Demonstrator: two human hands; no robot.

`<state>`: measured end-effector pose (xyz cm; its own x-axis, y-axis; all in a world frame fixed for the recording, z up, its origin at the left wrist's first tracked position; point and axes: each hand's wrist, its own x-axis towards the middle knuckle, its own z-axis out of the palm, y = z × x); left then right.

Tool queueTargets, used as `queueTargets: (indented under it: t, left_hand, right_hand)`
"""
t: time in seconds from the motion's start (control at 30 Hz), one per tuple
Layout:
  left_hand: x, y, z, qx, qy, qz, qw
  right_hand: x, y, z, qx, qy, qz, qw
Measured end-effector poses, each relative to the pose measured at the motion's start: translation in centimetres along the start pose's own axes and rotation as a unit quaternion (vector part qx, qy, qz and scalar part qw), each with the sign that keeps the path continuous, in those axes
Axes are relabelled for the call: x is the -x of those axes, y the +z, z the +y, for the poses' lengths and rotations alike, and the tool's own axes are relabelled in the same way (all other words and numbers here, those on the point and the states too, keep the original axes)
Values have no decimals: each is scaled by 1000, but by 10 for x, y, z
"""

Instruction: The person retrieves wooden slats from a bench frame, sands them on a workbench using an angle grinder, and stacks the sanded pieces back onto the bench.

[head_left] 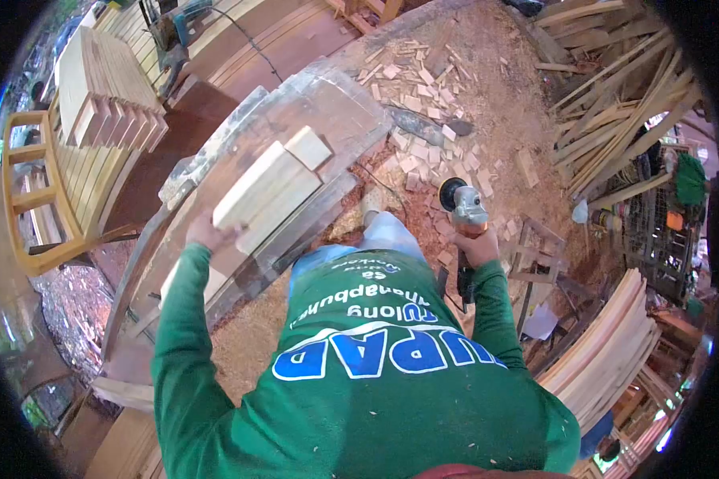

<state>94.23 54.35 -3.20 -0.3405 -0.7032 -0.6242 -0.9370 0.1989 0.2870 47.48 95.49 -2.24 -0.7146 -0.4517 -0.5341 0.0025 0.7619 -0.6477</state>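
Observation:
My left hand [214, 232] lies on the near end of a pale wooden board [268, 195], its fingers curled over the end. The board rests on a brown workbench [335, 116], and a short wood block [308, 148] sits at its far end. My right hand [478, 245] is wrapped round the body of an angle grinder [469, 209], held to the right of the bench. The grinder's round disc [451, 194] points up and to the left, apart from the board.
Wood offcuts [423, 88] and sawdust cover the ground beyond the bench. Stacked boards [112, 88] stand at upper left beside a wooden frame [40, 195]. Scrap strips [623, 104] pile up at upper right. More curved boards [607, 351] lie at lower right.

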Motion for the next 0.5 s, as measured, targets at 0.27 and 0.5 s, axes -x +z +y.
queueTargets:
  t: [0.27, 0.5]
  left_hand:
    - [-85, 23, 95, 18, -51, -20, 998]
    - [-136, 80, 162, -26, 33, 169, 985]
  right_hand:
    - [-67, -57, -28, 35, 68, -47, 996]
    - [-137, -31, -54, -9, -73, -63, 995]
